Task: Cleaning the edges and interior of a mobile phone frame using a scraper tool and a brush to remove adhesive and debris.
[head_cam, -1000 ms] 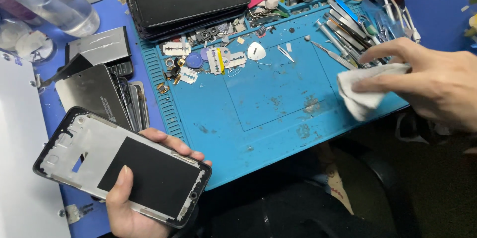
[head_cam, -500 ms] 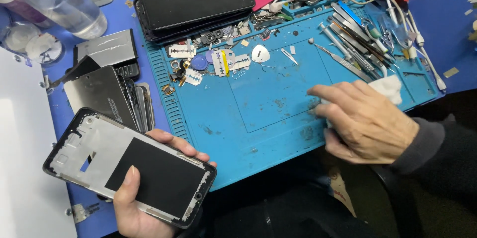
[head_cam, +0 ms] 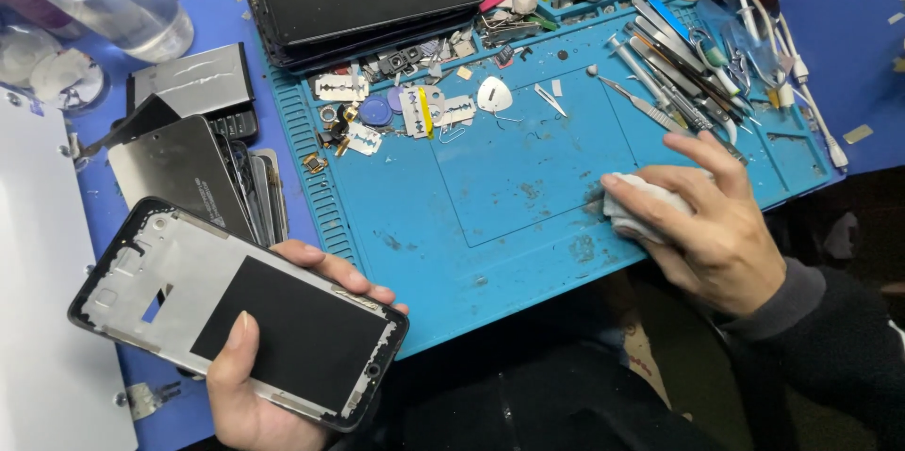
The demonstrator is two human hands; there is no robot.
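Phone frame (head_cam: 236,314) is resting clamped in the left hand (head_cam: 259,385) off the blue mat's (head_cam: 490,187) near-left corner; tilting further, it could be slipping floorward. Right hand (head_cam: 707,225) is pressing a white cloth (head_cam: 630,204) onto the mat, risking sweeping loose screws (head_cam: 330,126) away. Since half a second ago, this hand is sitting farther right.

A black-rimmed phone frame with a silver metal inner plate and a dark rectangular patch (head_cam: 236,319) lies tilted, inner side up, in the left hand (head_cam: 247,385), off the blue silicone work mat's (head_cam: 528,178) near-left corner. A crumpled white cloth wad (head_cam: 633,208), perhaps tissue, sits pressed onto the mat's right part under the right hand (head_cam: 709,225), mostly covered by the fingers.
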